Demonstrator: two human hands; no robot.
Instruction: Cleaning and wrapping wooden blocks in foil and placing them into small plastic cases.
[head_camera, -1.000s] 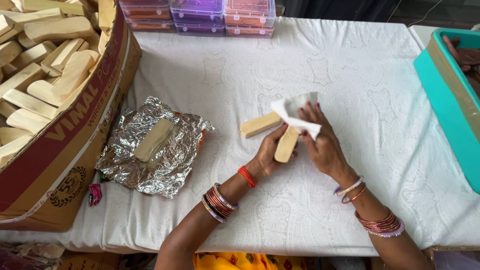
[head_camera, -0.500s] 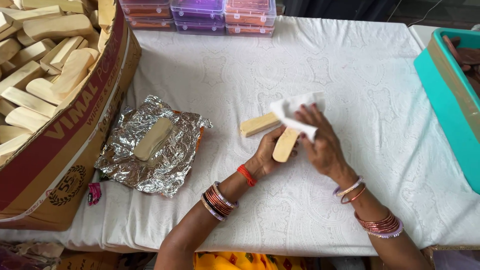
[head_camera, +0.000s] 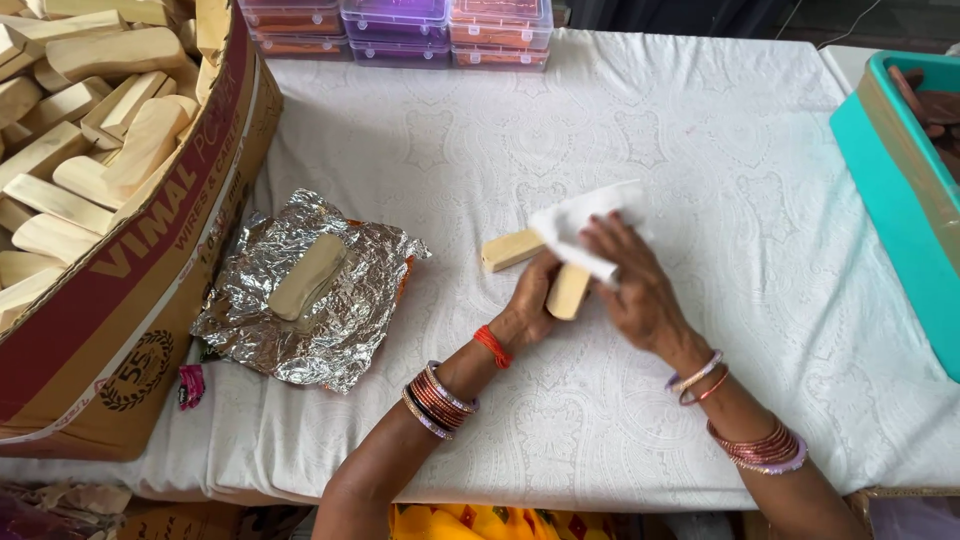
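Observation:
My left hand (head_camera: 528, 310) grips a pale wooden bar (head_camera: 567, 292) by its lower end. My right hand (head_camera: 630, 285) presses a white cloth (head_camera: 578, 225) over the bar's upper part. A second pale bar (head_camera: 510, 250) lies on the white tablecloth (head_camera: 480, 150) just left of the cloth, touching it. Further left, a third bar (head_camera: 308, 277) rests on a crumpled sheet of silver foil (head_camera: 345, 320).
A large cardboard box (head_camera: 130, 290) full of several pale bars (head_camera: 90, 130) fills the left side. Stacked clear plastic boxes (head_camera: 400, 25) stand along the far edge. A teal tray (head_camera: 900, 190) sits at the right edge. A small pink wrapper (head_camera: 189, 385) lies beside the box.
The cloth and my right hand have shifted slightly along the held bar. The other bars and the foil have not moved.

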